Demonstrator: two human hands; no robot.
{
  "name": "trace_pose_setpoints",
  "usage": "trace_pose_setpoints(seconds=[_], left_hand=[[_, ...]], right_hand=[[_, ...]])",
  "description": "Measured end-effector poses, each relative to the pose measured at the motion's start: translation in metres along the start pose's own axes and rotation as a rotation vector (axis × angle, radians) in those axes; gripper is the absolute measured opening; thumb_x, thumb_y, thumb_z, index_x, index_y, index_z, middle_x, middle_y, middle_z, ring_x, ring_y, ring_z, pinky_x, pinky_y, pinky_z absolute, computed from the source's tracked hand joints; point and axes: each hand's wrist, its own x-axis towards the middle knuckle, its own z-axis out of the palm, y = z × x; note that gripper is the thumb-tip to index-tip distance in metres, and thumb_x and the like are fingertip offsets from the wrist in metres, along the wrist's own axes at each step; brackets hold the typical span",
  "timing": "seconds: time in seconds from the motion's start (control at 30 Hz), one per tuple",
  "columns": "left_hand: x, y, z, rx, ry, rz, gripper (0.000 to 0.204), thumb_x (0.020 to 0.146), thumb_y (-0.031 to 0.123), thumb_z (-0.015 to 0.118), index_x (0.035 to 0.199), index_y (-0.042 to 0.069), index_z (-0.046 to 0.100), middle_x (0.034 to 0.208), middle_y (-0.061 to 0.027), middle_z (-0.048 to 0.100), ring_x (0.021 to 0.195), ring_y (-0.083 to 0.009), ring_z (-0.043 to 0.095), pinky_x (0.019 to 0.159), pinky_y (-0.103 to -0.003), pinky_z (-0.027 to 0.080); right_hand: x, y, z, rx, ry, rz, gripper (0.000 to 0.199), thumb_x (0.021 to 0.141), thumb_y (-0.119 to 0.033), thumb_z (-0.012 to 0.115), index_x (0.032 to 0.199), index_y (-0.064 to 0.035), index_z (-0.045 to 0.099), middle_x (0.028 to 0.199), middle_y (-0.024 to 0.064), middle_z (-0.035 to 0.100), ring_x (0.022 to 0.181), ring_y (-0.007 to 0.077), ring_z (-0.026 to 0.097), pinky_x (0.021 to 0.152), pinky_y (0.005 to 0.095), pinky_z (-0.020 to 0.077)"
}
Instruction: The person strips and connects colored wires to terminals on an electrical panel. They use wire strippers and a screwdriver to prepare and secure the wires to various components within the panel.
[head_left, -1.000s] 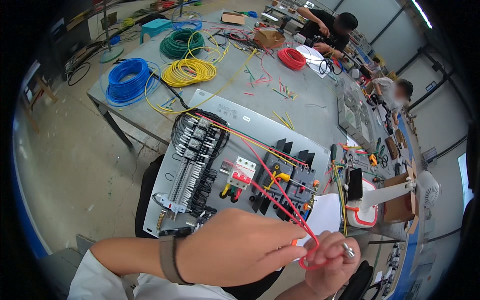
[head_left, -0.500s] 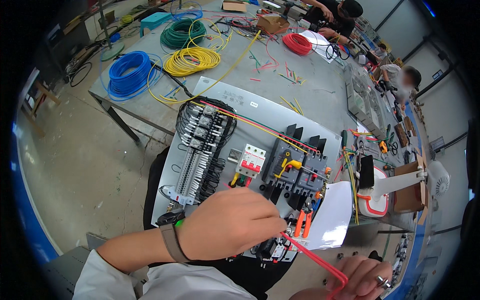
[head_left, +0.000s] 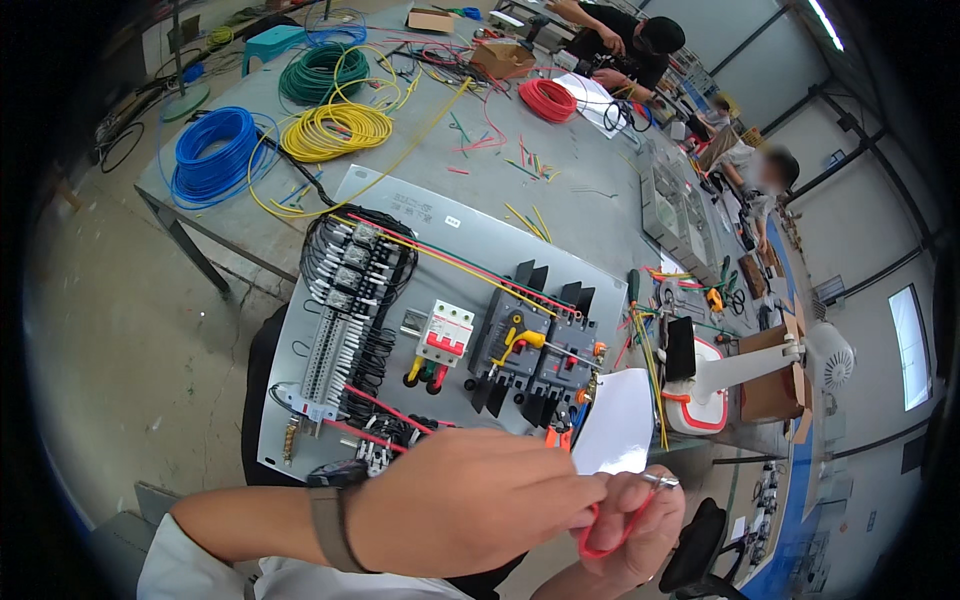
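My left hand [head_left: 470, 490], with a strap on its wrist, reaches across the lower middle, its fingers pinched on a red wire [head_left: 597, 552]. That wire bends in a loop between both hands. My right hand [head_left: 645, 530] is closed around the loop's other side, and a small shiny metal piece [head_left: 660, 481] sticks out at its fingertips. Under and beyond the hands lies a grey mounting panel [head_left: 435, 280]. It carries a terminal strip [head_left: 335, 365], a white breaker [head_left: 445, 333] and dark larger breakers [head_left: 510, 325]. Red wire lengths [head_left: 385, 408] pass behind my left hand.
On the breakers rests a yellow-handled screwdriver [head_left: 523, 340]; orange-handled pliers [head_left: 560, 437] lie partly hidden. White paper [head_left: 615, 420] and a small fan [head_left: 830, 357] are to the right. Blue [head_left: 215, 155], yellow and green wire coils sit far left. Co-workers [head_left: 630, 50] work behind.
My hands have come together, the right one moving left and up; the red wire between them is now a short loop. The view has shifted, and red wire now shows left of my left hand.
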Motion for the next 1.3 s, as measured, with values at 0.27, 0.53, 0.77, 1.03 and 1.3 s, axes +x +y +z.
trace_pose_setpoints(seconds=[0.27, 0.53, 0.77, 1.03, 1.3], left_hand=[[-0.005, -0.004, 0.011, 0.075, 0.038, -0.014, 0.026, 0.083, 0.004, 0.07, 0.109, 0.008, 0.07, 0.092, -0.0038, 0.069, 0.078, -0.021, 0.069, 0.062, -0.031, 0.055], [-0.006, 0.0, 0.009, 0.073, 0.018, 0.026, 0.031, 0.083, 0.004, 0.069, 0.114, 0.007, 0.071, 0.092, -0.0051, 0.071, 0.077, -0.0217, 0.071, 0.06, -0.031, 0.055], [-0.008, 0.0, 0.013, 0.034, 0.049, 0.032, 0.032, 0.082, 0.003, 0.07, 0.114, 0.006, 0.072, 0.096, -0.0068, 0.074, 0.078, -0.0225, 0.073, 0.061, -0.031, 0.058], [-0.011, -0.001, 0.015, 0.069, 0.09, -0.009, 0.029, 0.082, 0.003, 0.071, 0.111, 0.005, 0.073, 0.095, -0.0069, 0.075, 0.079, -0.0227, 0.075, 0.063, -0.031, 0.058], [-0.043, -0.013, 0.019, 0.166, 0.135, -0.046, 0.022, 0.086, 0.008, 0.072, 0.107, 0.007, 0.075, 0.103, -0.0073, 0.077, 0.088, -0.0239, 0.076, 0.079, -0.034, 0.062]], right_hand=[[-0.012, 0.008, -0.013, 0.127, -0.014, 0.106, 0.031, 0.099, -0.017, 0.067, 0.105, 0.0132, 0.064, 0.075, 0.0202, 0.065, 0.064, 0.0227, 0.058, 0.064, 0.0367, 0.0484], [-0.015, 0.017, -0.017, 0.219, -0.109, 0.126, 0.027, 0.097, -0.021, 0.074, 0.106, 0.0034, 0.067, 0.084, 0.0113, 0.07, 0.069, 0.0213, 0.062, 0.057, 0.0362, 0.0448], [-0.026, 0.023, -0.01, 0.469, -0.029, 0.231, 0.031, 0.095, -0.023, 0.074, 0.09, 0.0065, 0.065, 0.076, 0.0149, 0.064, 0.064, 0.0247, 0.055, 0.056, 0.0365, 0.0411], [-0.022, 0.017, -0.003, 0.324, 0.024, 0.221, 0.027, 0.094, -0.019, 0.074, 0.091, 0.0066, 0.064, 0.077, 0.0155, 0.064, 0.066, 0.0245, 0.058, 0.058, 0.0363, 0.0443], [-0.039, -0.015, -0.004, -0.199, -0.059, -0.016, 0.026, 0.095, -0.014, 0.072, 0.076, -0.0008, 0.059, 0.067, 0.0073, 0.061, 0.056, 0.02, 0.057, 0.048, 0.0323, 0.0473]])
